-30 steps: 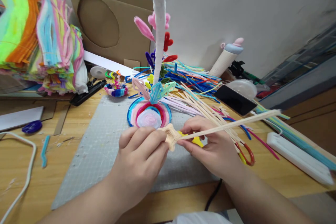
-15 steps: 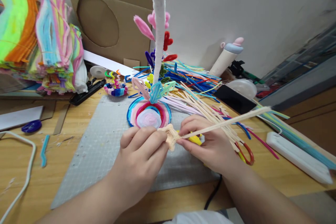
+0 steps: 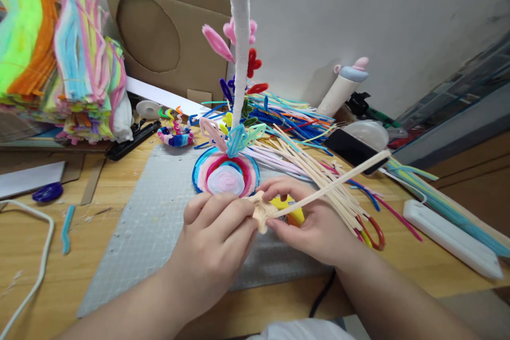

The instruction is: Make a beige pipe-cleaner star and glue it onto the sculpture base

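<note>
My left hand point(image 3: 221, 228) is closed on the left side of a small cream pipe-cleaner shape point(image 3: 262, 212) with bent, lobed edges. From its right side a straight bundle of cream pipe cleaners point(image 3: 338, 185) sticks out up and to the right. My right hand point(image 3: 306, 218) pinches the shape where this length leaves it, thumb below and index finger above. Behind the hands stands a round base point(image 3: 226, 178) coiled in blue, pink and white, with a white wrapped stem point(image 3: 240, 53) rising past fuzzy flowers. A yellow object point(image 3: 295, 213) shows partly behind my right hand.
A grey cutting mat point(image 3: 131, 234) lies under the work. Loose cream pipe cleaners point(image 3: 306, 172) fan out at right, near a phone point(image 3: 353, 150) and a white power strip point(image 3: 452, 238). Bundled pipe cleaners point(image 3: 75, 64) stand at left; a white cable point(image 3: 45, 255) curves along the left edge.
The free cream length has swung steeper, its tip moving left and up. My right fingers have shifted left onto the shape, with the index finger lifted. My left hand has barely moved.
</note>
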Tool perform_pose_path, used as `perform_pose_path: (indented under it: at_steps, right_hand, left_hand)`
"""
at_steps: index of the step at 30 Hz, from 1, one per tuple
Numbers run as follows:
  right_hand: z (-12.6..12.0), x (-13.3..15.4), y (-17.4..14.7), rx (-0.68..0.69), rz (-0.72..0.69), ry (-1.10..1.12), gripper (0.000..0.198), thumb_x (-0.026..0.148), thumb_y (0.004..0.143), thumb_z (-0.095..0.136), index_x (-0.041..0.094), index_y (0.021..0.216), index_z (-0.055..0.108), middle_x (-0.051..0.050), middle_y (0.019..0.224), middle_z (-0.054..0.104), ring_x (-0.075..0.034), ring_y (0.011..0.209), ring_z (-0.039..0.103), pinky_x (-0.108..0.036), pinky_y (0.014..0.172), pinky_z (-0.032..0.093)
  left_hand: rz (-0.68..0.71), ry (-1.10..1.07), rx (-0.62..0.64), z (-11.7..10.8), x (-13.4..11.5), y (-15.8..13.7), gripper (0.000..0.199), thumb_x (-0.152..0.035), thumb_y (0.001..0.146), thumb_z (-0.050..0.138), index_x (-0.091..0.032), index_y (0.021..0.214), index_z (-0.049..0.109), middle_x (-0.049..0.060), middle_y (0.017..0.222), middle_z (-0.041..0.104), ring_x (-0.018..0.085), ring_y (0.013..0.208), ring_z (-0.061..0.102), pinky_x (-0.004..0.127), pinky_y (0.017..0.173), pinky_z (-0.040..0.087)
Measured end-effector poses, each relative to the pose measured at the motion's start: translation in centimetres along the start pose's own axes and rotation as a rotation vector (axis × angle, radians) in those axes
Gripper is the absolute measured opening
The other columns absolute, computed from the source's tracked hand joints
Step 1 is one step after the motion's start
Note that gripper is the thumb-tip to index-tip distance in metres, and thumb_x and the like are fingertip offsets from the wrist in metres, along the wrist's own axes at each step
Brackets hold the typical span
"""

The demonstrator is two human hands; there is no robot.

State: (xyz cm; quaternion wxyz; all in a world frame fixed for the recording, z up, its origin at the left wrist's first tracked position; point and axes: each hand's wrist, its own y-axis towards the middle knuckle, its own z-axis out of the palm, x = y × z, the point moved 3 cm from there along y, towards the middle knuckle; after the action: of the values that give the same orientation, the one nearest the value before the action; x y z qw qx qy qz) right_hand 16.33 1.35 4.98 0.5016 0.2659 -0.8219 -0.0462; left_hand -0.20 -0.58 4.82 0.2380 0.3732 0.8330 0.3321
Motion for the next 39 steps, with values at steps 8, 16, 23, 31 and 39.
perform_pose_path:
  at_steps: [8, 16, 23, 31, 39]
  right_hand:
    - [0.3, -0.5, 0.0, 0.002, 0.049, 0.078, 0.026, 0.008, 0.075, 0.063, 0.021, 0.097, 0.056, -0.005, 0.104, 0.062, -0.020, 0.102, 0.060, -0.036, 0.090, 0.048]
    - [1.3, -1.4, -0.5, 0.009, 0.162, 0.334, 0.027, 0.010, 0.079, 0.060, 0.023, 0.102, 0.055, -0.004, 0.105, 0.063, -0.018, 0.101, 0.061, -0.034, 0.090, 0.049]
    - [2.1, -1.6, -0.2, 0.035, 0.251, 0.707, 0.022, 0.021, 0.079, 0.065, 0.023, 0.097, 0.053, -0.005, 0.104, 0.062, -0.018, 0.099, 0.061, -0.033, 0.084, 0.051]
    - [2.6, -1.1, -0.3, 0.035, 0.463, 1.067, 0.044, 0.017, 0.067, 0.073, 0.024, 0.105, 0.052, -0.003, 0.102, 0.063, -0.014, 0.083, 0.063, -0.027, 0.075, 0.051]
    - [2.4, -1.5, 0.0, -0.009, 0.505, 1.067, 0.030, 0.024, 0.069, 0.075, 0.019, 0.095, 0.061, -0.002, 0.088, 0.067, -0.014, 0.072, 0.066, -0.027, 0.064, 0.055]
  left_hand:
    - [-0.005, -0.014, -0.012, 0.1, 0.1, 0.0, 0.009, -0.011, 0.083, 0.060, -0.019, 0.078, 0.060, 0.001, 0.085, 0.070, 0.018, 0.084, 0.056, 0.034, 0.073, 0.037]
    - [-0.109, -0.101, 0.002, 0.1, 0.3, 0.1, 0.010, -0.011, 0.079, 0.063, -0.020, 0.075, 0.062, 0.001, 0.084, 0.069, 0.018, 0.084, 0.056, 0.035, 0.073, 0.036]
    - [-0.200, -0.238, 0.021, 0.0, 0.4, 0.5, 0.010, -0.012, 0.079, 0.063, -0.022, 0.075, 0.064, 0.000, 0.083, 0.066, 0.016, 0.082, 0.056, 0.034, 0.073, 0.034]
    - [-0.282, -0.272, -0.012, -0.1, 0.4, 0.5, 0.011, -0.013, 0.076, 0.065, -0.023, 0.073, 0.065, 0.000, 0.081, 0.065, 0.017, 0.081, 0.057, 0.035, 0.074, 0.037]
    - [-0.521, -0.571, 0.016, 0.4, 1.6, 0.3, 0.007, -0.014, 0.078, 0.062, -0.021, 0.076, 0.063, 0.003, 0.084, 0.062, 0.018, 0.084, 0.059, 0.033, 0.074, 0.047]
